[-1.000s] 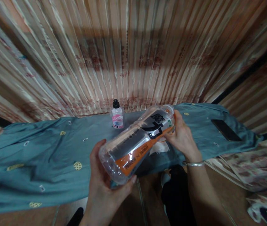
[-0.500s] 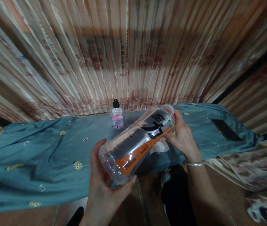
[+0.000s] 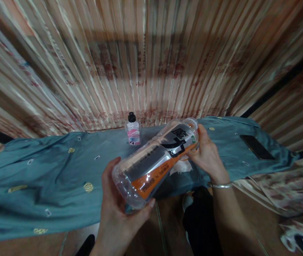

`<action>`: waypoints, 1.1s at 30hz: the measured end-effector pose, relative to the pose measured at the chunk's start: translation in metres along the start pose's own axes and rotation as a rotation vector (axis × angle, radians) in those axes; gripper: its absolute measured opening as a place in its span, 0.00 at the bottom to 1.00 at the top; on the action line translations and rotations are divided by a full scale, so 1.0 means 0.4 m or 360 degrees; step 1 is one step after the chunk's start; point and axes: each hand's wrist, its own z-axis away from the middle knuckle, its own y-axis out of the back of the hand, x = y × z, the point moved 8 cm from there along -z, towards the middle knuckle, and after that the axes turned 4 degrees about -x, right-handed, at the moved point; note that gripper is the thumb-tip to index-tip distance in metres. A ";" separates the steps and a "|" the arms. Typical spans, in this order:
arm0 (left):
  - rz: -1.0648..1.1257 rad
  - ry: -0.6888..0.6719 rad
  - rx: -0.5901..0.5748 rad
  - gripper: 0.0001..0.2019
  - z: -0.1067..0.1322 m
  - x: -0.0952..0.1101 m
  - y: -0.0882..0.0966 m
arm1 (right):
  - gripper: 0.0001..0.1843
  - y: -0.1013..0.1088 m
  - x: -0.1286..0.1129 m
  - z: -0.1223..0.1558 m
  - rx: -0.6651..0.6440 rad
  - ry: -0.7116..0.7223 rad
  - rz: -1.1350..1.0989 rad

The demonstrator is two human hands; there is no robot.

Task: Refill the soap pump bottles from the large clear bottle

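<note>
Left hand [image 3: 119,213] and right hand [image 3: 208,154] grip opposite ends of a clear, orange-labelled plastic bottle [image 3: 155,161], which slants forward-right from the left.

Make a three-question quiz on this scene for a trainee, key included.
1. Which hand holds the lower-left end of the large bottle in the picture?
2. Multiple choice: what colour is the cap of the small bottle? A) white B) black C) orange
3. True or false: the phone lies on the cloth, to the right of both hands.

Key:
1. The left hand; the right hand is at the other end.
2. B.
3. True.
</note>
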 end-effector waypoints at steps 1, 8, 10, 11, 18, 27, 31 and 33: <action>-0.0007 -0.0004 -0.0007 0.47 0.000 0.001 -0.001 | 0.46 0.000 0.000 0.000 -0.0002 -0.0008 0.0000; 0.0047 0.0073 0.0033 0.46 0.011 0.004 -0.007 | 0.46 0.001 0.000 -0.001 0.0007 -0.0024 -0.0014; 0.0041 0.0072 0.0037 0.46 0.010 0.003 -0.005 | 0.46 0.002 -0.002 -0.001 0.0015 -0.0016 -0.0019; 0.0032 0.0065 0.0036 0.46 0.009 0.002 -0.004 | 0.46 0.002 -0.002 -0.001 0.0012 -0.0013 -0.0020; 0.0026 0.0006 -0.0035 0.45 0.001 0.000 -0.002 | 0.46 -0.002 0.001 0.001 0.0015 -0.0008 0.0010; -0.0030 -0.0059 -0.0070 0.46 -0.006 -0.007 0.004 | 0.46 -0.001 0.000 -0.001 -0.0001 -0.0021 -0.0002; -0.0083 -0.0109 -0.0142 0.46 -0.010 -0.002 -0.002 | 0.45 0.000 0.001 -0.001 0.0004 -0.0023 0.0001; -0.0111 -0.0150 -0.0152 0.46 -0.011 0.000 -0.001 | 0.46 -0.001 0.002 0.000 0.0009 -0.0018 0.0003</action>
